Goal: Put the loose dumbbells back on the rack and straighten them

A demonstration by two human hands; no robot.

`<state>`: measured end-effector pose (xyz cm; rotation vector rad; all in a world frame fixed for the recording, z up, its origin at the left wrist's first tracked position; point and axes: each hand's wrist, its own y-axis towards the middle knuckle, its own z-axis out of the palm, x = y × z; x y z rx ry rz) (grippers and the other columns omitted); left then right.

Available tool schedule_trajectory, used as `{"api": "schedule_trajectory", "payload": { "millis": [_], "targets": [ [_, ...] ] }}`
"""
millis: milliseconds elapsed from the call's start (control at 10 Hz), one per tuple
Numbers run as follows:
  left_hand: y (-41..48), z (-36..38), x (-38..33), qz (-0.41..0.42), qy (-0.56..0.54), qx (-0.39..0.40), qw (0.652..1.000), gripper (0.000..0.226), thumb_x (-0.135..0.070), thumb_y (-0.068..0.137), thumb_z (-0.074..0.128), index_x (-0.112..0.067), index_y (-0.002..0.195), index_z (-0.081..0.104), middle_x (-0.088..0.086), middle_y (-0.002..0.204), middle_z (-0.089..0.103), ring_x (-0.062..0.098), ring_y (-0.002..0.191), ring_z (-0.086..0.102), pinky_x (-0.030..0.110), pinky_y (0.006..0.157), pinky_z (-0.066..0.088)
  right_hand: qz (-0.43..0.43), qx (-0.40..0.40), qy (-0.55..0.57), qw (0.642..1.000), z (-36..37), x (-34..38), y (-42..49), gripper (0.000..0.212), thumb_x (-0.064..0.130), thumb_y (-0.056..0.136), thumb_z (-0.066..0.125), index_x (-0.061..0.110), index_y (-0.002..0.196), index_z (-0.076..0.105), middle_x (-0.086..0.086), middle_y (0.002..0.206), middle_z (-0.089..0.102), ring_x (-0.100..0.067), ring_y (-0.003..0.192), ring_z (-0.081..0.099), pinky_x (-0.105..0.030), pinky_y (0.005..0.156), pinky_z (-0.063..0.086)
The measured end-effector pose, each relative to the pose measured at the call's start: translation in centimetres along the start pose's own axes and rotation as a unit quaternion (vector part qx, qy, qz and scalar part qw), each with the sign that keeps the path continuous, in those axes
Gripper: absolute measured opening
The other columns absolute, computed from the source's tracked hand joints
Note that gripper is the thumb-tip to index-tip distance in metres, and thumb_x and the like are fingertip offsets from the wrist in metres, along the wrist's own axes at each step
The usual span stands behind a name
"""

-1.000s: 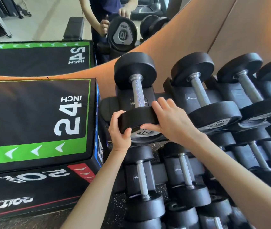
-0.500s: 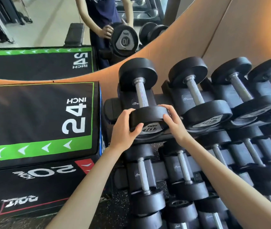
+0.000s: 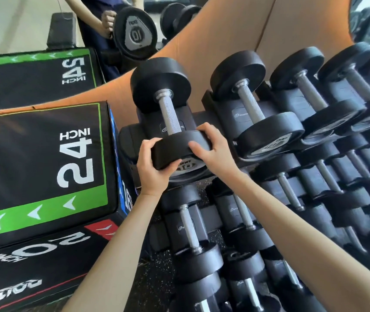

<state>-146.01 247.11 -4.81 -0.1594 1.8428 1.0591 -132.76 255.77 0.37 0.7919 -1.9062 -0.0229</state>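
A black dumbbell (image 3: pixel 167 113) marked 10, with a steel handle, lies in the leftmost cradle of the rack's top row (image 3: pixel 204 115). Both hands clasp its near head. My left hand (image 3: pixel 154 167) grips the head from the left and below. My right hand (image 3: pixel 213 147) covers it from the right, fingers over the top edge. Beside it to the right rests another dumbbell (image 3: pixel 258 115), and several more fill the top row and the two lower rows.
A black and green plyo box (image 3: pixel 39 163) marked 24 INCH stands tight against the rack's left end. An orange wall panel (image 3: pixel 224 30) runs behind the rack. A mirror above it reflects a person holding the dumbbell (image 3: pixel 135 33).
Both hands have stayed on the near head of the leftmost dumbbell and shifted their grip around it. The camera has moved closer.
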Motion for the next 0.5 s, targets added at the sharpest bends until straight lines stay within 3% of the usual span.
{"api": "schedule_trajectory", "payload": {
  "millis": [100, 200, 300, 400, 500],
  "targets": [
    [0.2, 0.1, -0.7, -0.003, -0.017, 0.006, 1.0, 0.044, -0.033, 0.077, 0.07, -0.008, 0.107, 0.05, 0.005, 0.099, 0.051, 0.0, 0.094, 0.05, 0.021, 0.084, 0.043, 0.01, 0.022, -0.027, 0.999, -0.5, 0.3, -0.1, 0.036, 0.055, 0.075, 0.051, 0.024, 0.091, 0.051, -0.004, 0.087, 0.054, -0.021, 0.089, 0.048, -0.029, 0.08, 0.038],
    [0.4, -0.1, -1.9, -0.012, 0.017, 0.047, 0.999, 0.051, -0.038, 0.077, 0.068, -0.003, 0.11, 0.05, 0.004, 0.101, 0.05, -0.007, 0.095, 0.047, 0.01, 0.084, 0.038, 0.042, 0.047, -0.057, 0.996, -1.8, 1.0, -0.5, 0.044, 0.056, 0.081, 0.047, 0.021, 0.107, 0.053, -0.003, 0.1, 0.055, -0.02, 0.1, 0.049, -0.034, 0.089, 0.04],
    [0.6, -0.8, -3.3, -0.026, 0.065, 0.128, 0.989, 0.061, -0.048, 0.078, 0.06, -0.004, 0.118, 0.048, 0.0, 0.107, 0.049, 0.001, 0.098, 0.046, 0.009, 0.085, 0.036, 0.065, 0.083, -0.123, 0.987, -4.4, 2.2, -2.3, 0.048, 0.044, 0.092, 0.049, 0.017, 0.132, 0.043, -0.005, 0.126, 0.048, -0.018, 0.116, 0.045, -0.029, 0.099, 0.035],
    [1.9, -0.6, -5.8, 0.058, 0.122, 0.157, 0.978, 0.048, -0.042, 0.083, 0.053, -0.008, 0.117, 0.054, 0.003, 0.11, 0.055, 0.015, 0.102, 0.049, 0.027, 0.09, 0.039, 0.018, 0.076, -0.27, 0.96, -8.9, 2.4, -5.8, 0.053, 0.038, 0.092, 0.052, 0.017, 0.139, 0.037, -0.004, 0.136, 0.043, -0.023, 0.112, 0.05, -0.032, 0.093, 0.041],
    [3.7, 2.2, -10.2, 0.189, 0.178, 0.194, 0.946, 0.033, -0.031, 0.085, 0.05, -0.012, 0.108, 0.065, 0.005, 0.106, 0.065, 0.026, 0.1, 0.057, 0.041, 0.087, 0.044, 0.065, -0.008, -0.367, 0.928, -15.3, 1.9, -9.5, 0.053, 0.035, 0.091, 0.054, 0.02, 0.139, 0.038, -0.003, 0.14, 0.04, -0.028, 0.106, 0.056, -0.036, 0.086, 0.044]
  ]
}}
